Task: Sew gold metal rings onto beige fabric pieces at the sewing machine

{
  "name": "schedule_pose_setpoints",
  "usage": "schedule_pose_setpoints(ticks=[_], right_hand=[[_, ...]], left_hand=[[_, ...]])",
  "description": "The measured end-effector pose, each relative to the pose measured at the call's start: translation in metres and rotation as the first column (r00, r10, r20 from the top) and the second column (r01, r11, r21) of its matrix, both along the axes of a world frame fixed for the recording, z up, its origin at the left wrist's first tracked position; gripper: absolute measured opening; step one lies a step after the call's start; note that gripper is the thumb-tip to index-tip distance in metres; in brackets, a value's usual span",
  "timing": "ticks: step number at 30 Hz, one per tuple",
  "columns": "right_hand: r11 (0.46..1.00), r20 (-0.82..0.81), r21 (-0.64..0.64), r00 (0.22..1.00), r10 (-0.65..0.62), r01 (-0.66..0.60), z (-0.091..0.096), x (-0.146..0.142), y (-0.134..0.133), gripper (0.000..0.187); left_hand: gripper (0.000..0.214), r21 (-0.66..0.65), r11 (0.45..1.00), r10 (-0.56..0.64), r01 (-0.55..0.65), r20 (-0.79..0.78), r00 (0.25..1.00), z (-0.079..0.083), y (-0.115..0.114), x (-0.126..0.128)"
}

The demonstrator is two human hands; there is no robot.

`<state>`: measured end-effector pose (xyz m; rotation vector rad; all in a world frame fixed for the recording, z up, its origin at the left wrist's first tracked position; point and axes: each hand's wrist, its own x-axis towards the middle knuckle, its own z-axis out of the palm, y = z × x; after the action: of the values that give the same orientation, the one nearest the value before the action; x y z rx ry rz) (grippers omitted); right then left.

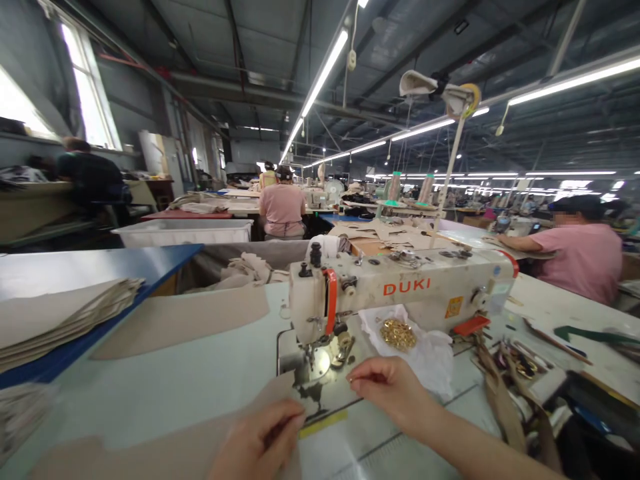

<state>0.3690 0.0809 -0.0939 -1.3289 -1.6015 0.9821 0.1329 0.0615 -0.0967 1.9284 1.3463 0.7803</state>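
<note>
Head view: an open, crumpled white plastic bag (pixel 433 360) holds a heap of small shiny gold-coloured pieces (pixel 397 333) beside the white, orange-trimmed DUKI sewing machine (pixel 370 287), and behind it a grey-lined bin (pixel 200 259) contains loose beige fabric scraps (pixel 247 268). My right hand (pixel 393 390) reaches in from lower right, thumb and index pinching a tiny gold-coloured bit (pixel 351 380) before the needle plate. My left hand (pixel 260 440), fingers curled, pinches the right edge of a flat beige fabric panel (pixel 180 440) lying at front left.
</note>
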Motion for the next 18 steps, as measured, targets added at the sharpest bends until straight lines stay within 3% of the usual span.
schedule_pose_setpoints(ticks=[3,7,13,18], right_hand=[[0.993,-0.273,-0.098,0.962,0.031,-0.060,-0.015,-0.036,-0.007,0.014],[0.988,-0.372,-0.109,0.926,0.059,-0.107,-0.025,-0.065,-0.005,0.018],[0.996,-0.315,0.035,0.945,0.083,-0.076,-0.023,-0.076,-0.013,0.017],[0.977,-0.134,0.206,0.987,0.086,-0.057,-0.019,-0.075,-0.019,0.017]], left_hand=[[0.026,0.069,0.998,-0.012,0.015,-0.055,0.998,0.007,-0.007,0.004],[0.027,0.140,0.989,0.052,-0.042,-0.066,0.996,0.011,-0.010,0.002],[0.027,0.159,0.981,0.119,-0.110,-0.047,0.992,0.012,-0.008,0.000],[0.028,0.126,0.985,0.126,-0.118,-0.060,0.990,0.010,-0.009,0.001]])
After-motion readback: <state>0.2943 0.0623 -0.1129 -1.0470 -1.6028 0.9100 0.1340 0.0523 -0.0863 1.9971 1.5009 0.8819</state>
